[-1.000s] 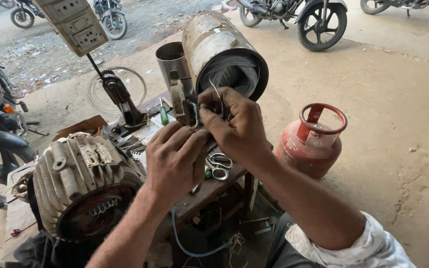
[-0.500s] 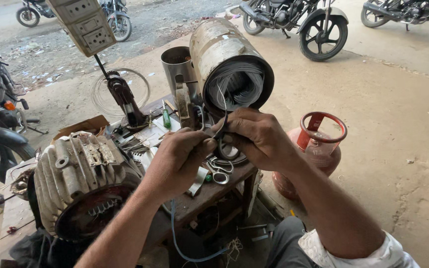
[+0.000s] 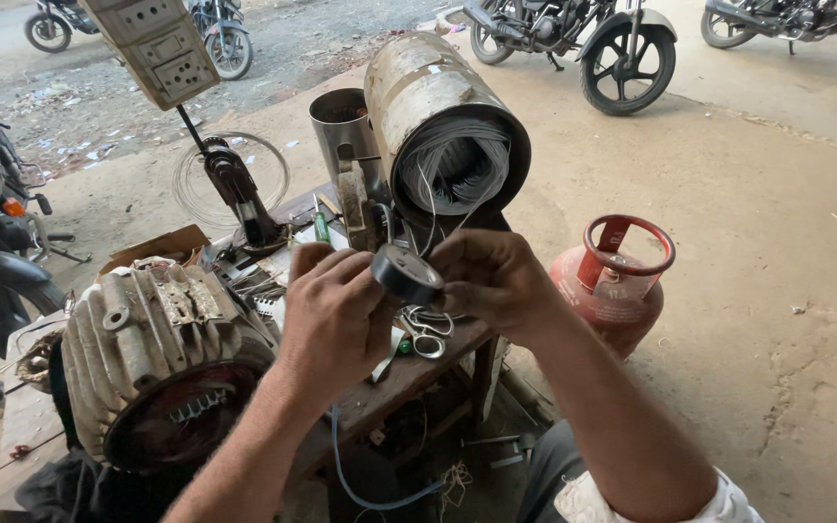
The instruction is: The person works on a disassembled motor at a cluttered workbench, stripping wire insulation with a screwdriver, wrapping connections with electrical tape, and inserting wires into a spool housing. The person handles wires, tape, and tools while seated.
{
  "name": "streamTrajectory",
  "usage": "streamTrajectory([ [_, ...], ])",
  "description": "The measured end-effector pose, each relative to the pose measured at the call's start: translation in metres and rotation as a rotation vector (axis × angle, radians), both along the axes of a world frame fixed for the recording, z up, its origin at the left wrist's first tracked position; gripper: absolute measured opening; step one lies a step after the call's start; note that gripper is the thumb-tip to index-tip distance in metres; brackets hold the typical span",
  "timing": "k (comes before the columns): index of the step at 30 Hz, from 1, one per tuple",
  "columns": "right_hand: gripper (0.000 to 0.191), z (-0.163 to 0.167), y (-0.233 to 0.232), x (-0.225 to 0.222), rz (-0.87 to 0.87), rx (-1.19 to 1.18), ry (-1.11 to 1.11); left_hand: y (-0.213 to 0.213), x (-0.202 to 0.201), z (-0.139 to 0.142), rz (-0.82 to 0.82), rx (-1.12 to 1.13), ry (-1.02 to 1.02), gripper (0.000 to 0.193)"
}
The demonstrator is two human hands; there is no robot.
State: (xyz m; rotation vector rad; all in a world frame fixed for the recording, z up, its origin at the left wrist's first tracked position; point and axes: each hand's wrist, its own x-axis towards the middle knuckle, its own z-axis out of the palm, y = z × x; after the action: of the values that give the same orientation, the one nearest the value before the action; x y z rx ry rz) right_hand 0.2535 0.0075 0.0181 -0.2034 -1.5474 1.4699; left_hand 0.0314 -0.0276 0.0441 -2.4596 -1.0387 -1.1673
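A small black roll of tape (image 3: 406, 274) is pinched between the left hand (image 3: 336, 315) and right hand (image 3: 488, 281), both closed on it above the bench (image 3: 418, 373). It looks light and stiff-rimmed, best gripped by the outer edge.

Cluttered wooden bench (image 3: 409, 373) with scissors (image 3: 425, 332)

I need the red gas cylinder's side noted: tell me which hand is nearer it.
Right. The right hand is just left of the red gas cylinder; the left hand is farther left.
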Motion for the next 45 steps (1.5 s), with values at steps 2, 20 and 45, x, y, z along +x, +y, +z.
streamTrajectory([
  [2, 0.046, 0.006, -0.003, -0.013, -0.231, 0.048, -0.047, -0.002, 0.007, 0.001, 0.006, -0.011, 0.023, 0.007],
  [20, 0.014, 0.002, -0.001, 0.013, -0.528, 0.141, -0.409, -0.002, 0.005, 0.01, -0.075, -0.035, -0.07, 0.012],
  [45, 0.032, 0.031, -0.001, -0.008, -0.182, -0.081, -0.101, -0.015, -0.004, 0.016, -0.156, -0.273, -0.264, 0.015],
])
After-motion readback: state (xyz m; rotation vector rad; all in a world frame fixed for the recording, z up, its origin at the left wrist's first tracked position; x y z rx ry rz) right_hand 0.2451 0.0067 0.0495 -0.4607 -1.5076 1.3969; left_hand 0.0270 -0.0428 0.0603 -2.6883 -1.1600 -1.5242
